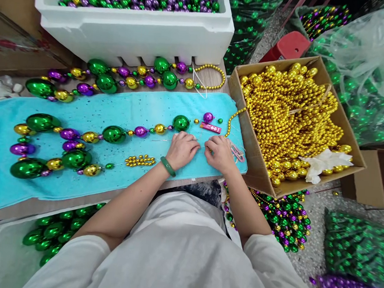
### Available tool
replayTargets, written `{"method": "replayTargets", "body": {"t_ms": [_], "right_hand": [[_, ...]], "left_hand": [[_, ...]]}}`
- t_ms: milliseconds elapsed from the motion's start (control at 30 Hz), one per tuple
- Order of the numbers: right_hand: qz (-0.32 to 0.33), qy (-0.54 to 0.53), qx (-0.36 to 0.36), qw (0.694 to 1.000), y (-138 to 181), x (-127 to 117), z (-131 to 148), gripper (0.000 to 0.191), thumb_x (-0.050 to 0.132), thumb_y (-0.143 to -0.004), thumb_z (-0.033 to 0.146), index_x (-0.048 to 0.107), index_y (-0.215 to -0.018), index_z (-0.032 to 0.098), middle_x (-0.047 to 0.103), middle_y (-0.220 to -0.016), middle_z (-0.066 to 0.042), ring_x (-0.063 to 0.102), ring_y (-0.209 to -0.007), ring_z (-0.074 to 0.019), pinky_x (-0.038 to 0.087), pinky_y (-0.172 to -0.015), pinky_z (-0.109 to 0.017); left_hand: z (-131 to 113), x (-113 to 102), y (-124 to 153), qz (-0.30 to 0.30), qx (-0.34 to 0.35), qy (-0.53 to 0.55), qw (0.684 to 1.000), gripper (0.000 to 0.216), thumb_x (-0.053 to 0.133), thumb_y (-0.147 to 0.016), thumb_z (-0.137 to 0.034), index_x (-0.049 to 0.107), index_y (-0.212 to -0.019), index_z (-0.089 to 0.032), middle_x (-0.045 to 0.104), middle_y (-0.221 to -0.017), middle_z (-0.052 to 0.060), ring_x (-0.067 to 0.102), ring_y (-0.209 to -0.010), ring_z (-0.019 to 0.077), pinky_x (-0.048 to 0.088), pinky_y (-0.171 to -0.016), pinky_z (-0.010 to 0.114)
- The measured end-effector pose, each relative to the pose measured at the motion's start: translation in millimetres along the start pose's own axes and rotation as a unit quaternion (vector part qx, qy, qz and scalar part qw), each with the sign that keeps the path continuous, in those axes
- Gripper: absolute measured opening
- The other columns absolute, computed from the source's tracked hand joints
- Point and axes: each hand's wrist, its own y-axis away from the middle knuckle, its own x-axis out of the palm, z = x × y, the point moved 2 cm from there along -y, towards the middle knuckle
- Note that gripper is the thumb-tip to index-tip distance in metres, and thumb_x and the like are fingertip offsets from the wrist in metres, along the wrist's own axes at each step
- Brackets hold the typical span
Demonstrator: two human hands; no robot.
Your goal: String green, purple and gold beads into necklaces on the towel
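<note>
My left hand (181, 148) and my right hand (220, 153) rest close together on a turquoise towel (76, 183), fingers curled as if pinching a thin thread that I can barely see. A string of big green, purple and gold beads (113, 134) runs left from my hands across the towel and loops back. A short strand of small gold beads (140, 160) lies beside my left wrist, which wears a green bangle (167, 166). A loose purple bead (208, 117) and a red lighter (210, 127) lie just beyond my hands.
A cardboard box (245, 148) full of gold beads stands at the right. A white foam box (134, 28) of mixed beads sits behind, with another finished bead string (117, 78) before it. Bags of green and purple beads (356, 250) cover the floor. A red stool (291, 45) stands behind.
</note>
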Motion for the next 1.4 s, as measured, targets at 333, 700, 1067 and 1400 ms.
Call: {"method": "replayTargets", "body": {"t_ms": [333,700,1067,1400], "right_hand": [[-0.046,-0.027,0.093,0.994,-2,-7,-36,0.017,0.048,-0.087,0.018,0.064,-0.086,0.020,0.063,-0.096,-0.008,0.048,-0.095,-0.0251,0.031,-0.080,-0.036],[-0.010,0.012,0.099,0.995,-9,-17,-41,0.018,0.050,-0.086,0.020,0.068,-0.088,0.018,0.062,-0.096,-0.011,0.048,-0.096,-0.0279,0.034,-0.078,-0.038],[-0.013,-0.034,0.056,0.998,-8,-11,13,0.026,0.041,-0.093,0.019,0.066,-0.097,0.016,0.063,-0.096,-0.012,0.051,-0.096,-0.0275,0.037,-0.084,-0.038],[0.027,-0.037,0.063,0.997,-13,2,52,0.029,0.040,-0.096,0.021,0.068,-0.103,0.016,0.066,-0.101,-0.012,0.057,-0.097,-0.0242,0.040,-0.075,-0.031]], "left_hand": [[10,-11,0,0.010,-0.012,-0.018,1.000,0.024,0.049,-0.091,-0.025,0.071,-0.085,-0.019,0.067,-0.093,0.011,0.052,-0.096,0.0285,0.039,-0.083,0.046],[31,-30,6,-0.055,-0.032,0.037,0.997,0.028,0.047,-0.093,-0.028,0.073,-0.096,-0.019,0.068,-0.094,0.009,0.059,-0.095,0.0235,0.046,-0.090,0.039],[58,-62,49,-0.098,-0.107,0.026,0.989,0.021,0.055,-0.089,-0.025,0.074,-0.091,-0.018,0.069,-0.090,0.007,0.062,-0.092,0.0226,0.048,-0.088,0.037],[84,-82,64,-0.164,-0.210,0.030,0.964,0.020,0.056,-0.087,-0.027,0.074,-0.089,-0.019,0.067,-0.086,0.006,0.060,-0.088,0.0229,0.047,-0.086,0.038]]}}
